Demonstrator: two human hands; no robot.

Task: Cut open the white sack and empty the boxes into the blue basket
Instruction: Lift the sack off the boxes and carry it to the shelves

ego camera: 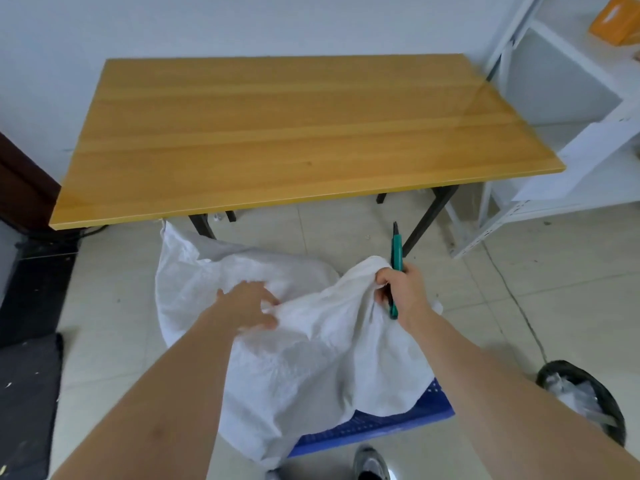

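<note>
A crumpled white sack (pixel 304 355) lies draped over the blue basket (pixel 391 417) on the floor in front of me. Only the basket's near right side shows from under the cloth. My left hand (pixel 247 306) rests on the sack's upper left, fingers spread on a fold. My right hand (pixel 403 291) grips a bunched corner of the sack together with a green utility knife (pixel 395 271), whose blade end points up and away. No boxes are visible; the sack hides whatever is inside the basket.
A bare wooden table (pixel 277 133) with black legs stands just beyond the sack. White shelving (pixel 568 133) is at the right, a black bin (pixel 585 396) with a plastic liner at lower right, a dark mat (pixel 27 393) at left. My shoe (pixel 372 464) is beside the basket.
</note>
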